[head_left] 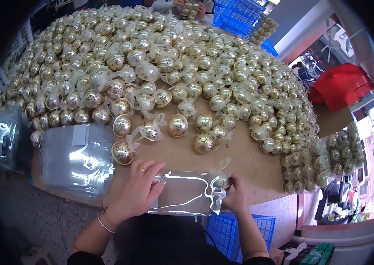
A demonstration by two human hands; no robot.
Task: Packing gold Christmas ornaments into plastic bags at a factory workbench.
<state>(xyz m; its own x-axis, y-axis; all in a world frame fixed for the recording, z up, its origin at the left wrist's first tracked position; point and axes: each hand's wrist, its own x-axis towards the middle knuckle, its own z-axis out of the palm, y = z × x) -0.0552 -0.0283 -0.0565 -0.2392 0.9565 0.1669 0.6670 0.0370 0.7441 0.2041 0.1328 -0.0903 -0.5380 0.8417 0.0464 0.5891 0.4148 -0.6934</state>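
Observation:
A clear plastic bag (182,194) lies flat at the near table edge, stretched between my two hands. My left hand (136,192) holds its left end, thumb and fingers bent over the film, with a small shiny patch between them that I cannot make out. At the bag's right end, my right hand (236,194) grips a gold ball-shaped bell (223,181) with a sheer ribbon, partly hidden by fingers and crinkled film. Just beyond the bag, a few loose gold bells (122,152) with pale ribbons rest on the brown tabletop (249,165).
A huge heap of gold bells (151,53) covers the table's far part. Flat clear bags (76,154) are stacked at left. Packed bells (304,170) stand at the right edge. Below sits a blue crate (257,229). Across the table, another person's hands (200,9) hold a pack.

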